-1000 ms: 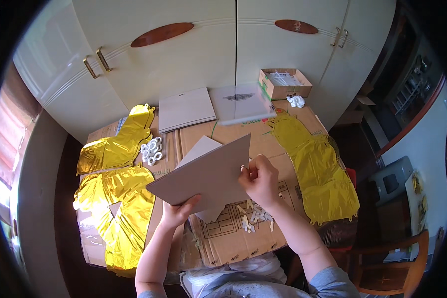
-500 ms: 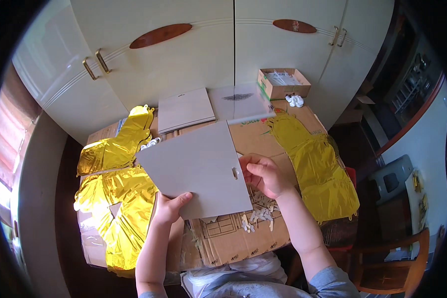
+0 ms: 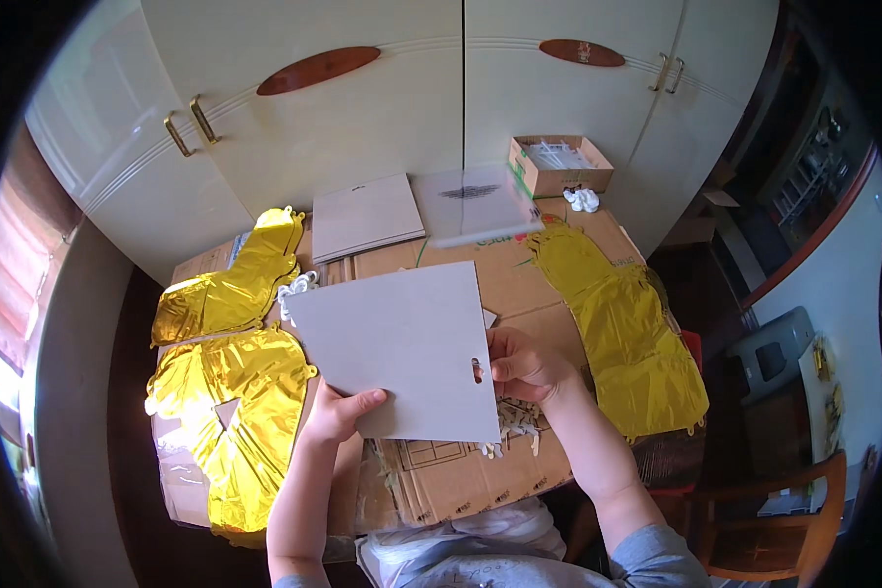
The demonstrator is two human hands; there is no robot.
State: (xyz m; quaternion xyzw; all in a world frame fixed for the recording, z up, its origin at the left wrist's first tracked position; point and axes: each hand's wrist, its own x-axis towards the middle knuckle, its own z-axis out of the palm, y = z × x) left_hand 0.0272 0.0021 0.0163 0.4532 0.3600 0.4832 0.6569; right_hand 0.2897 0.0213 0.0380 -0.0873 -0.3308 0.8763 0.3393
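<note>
A flat grey cardboard sheet (image 3: 392, 353) with a small cut-out slot near its right edge is held up over the table. My left hand (image 3: 335, 410) grips its lower left edge, thumb on top and fingers underneath. At the right edge, beside the slot, my right hand (image 3: 524, 365) is closed, with fingertips partly hidden behind the sheet. A bit of skin colour shows through the slot. Below the sheet and my right hand lie small cardboard scraps (image 3: 521, 419), partly covered.
Gold foil balloons (image 3: 230, 284) lie flat at left, and another gold foil balloon (image 3: 627, 343) at right. Behind are a stack of grey sheets (image 3: 367, 218), a clear plastic bag (image 3: 470, 206), a small box (image 3: 563, 178) of white sticks and a white bundle (image 3: 299, 284). Cardboard (image 3: 470, 485) covers the table.
The sheet has shifted slightly right and toward me, uncovering more of the white bundle. My right hand has moved down and in against the sheet's right edge by the slot.
</note>
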